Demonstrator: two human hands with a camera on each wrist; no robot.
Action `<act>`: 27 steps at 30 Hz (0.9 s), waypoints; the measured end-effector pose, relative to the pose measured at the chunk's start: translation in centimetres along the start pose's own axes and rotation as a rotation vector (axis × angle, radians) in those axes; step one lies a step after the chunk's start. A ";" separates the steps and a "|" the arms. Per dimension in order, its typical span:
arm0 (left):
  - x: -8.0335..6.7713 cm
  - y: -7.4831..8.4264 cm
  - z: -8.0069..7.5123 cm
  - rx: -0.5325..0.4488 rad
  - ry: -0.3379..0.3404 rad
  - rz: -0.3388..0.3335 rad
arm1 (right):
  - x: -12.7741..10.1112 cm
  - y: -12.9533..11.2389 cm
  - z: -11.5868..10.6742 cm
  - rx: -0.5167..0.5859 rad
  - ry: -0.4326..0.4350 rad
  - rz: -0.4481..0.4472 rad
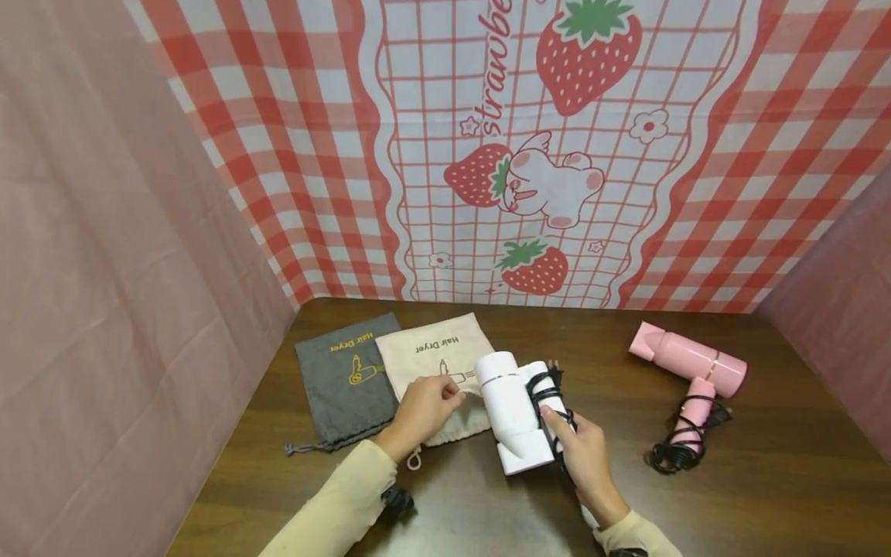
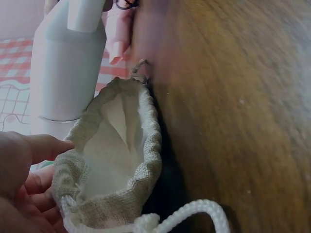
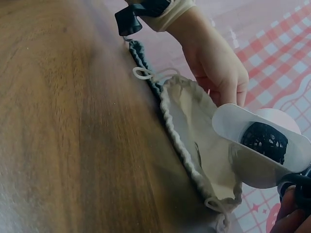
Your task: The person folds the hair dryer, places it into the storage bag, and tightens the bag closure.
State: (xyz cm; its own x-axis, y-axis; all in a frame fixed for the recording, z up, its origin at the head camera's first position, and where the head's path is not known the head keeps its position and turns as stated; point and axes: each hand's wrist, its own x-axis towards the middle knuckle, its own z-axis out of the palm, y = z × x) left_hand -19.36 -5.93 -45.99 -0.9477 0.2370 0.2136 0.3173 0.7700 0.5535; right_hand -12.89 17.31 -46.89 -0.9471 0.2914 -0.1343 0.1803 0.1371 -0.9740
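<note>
My left hand (image 1: pixel 423 414) pinches the upper rim of a cream drawstring bag (image 1: pixel 421 338) printed "Hair Dryer". In the left wrist view the bag's gathered mouth (image 2: pixel 151 145) gapes, showing its pale lining. A white hair dryer (image 1: pixel 506 402) is in my right hand (image 1: pixel 588 460), which grips its handle and the black cord (image 1: pixel 546 393) wound round it. The dryer's flat nozzle (image 3: pixel 238 124) points towards the near side, beside the bag's mouth in the right wrist view. Most of the right hand is out of that view.
Left of the cream bag, partly under it, lies a grey drawstring bag (image 1: pixel 341 375). A pink hair dryer (image 1: pixel 685 357) with a black cord round its handle lies at the right of the brown wooden table (image 1: pixel 786 472). A strawberry-print cloth (image 1: pixel 431 209) hangs behind; pink cloth flanks both sides.
</note>
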 end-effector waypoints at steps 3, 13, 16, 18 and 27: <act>0.2 -0.1 0.0 -0.053 0.002 -0.015 | -0.1 -0.1 0.1 0.010 -0.003 0.007; 0.9 -0.4 -0.2 -0.219 -0.028 -0.069 | -0.8 -0.4 0.1 0.021 -0.029 -0.011; 1.1 -0.5 -0.3 -0.243 0.004 -0.066 | -1.1 -0.6 0.1 0.041 -0.041 -0.024; 1.2 -0.5 -0.3 -0.256 0.024 -0.072 | -1.3 -0.7 0.2 0.051 -0.055 -0.031; 2.0 -0.5 -0.6 -0.314 0.066 -0.151 | -2.0 -0.9 0.4 0.075 -0.093 -0.044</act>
State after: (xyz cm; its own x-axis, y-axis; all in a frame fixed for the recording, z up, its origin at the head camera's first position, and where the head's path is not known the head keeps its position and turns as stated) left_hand -21.43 -6.17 -45.35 -0.9838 0.0874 0.1564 0.1781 0.5713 0.8012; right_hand -11.24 16.23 -45.84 -0.9749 0.1968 -0.1041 0.1209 0.0755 -0.9898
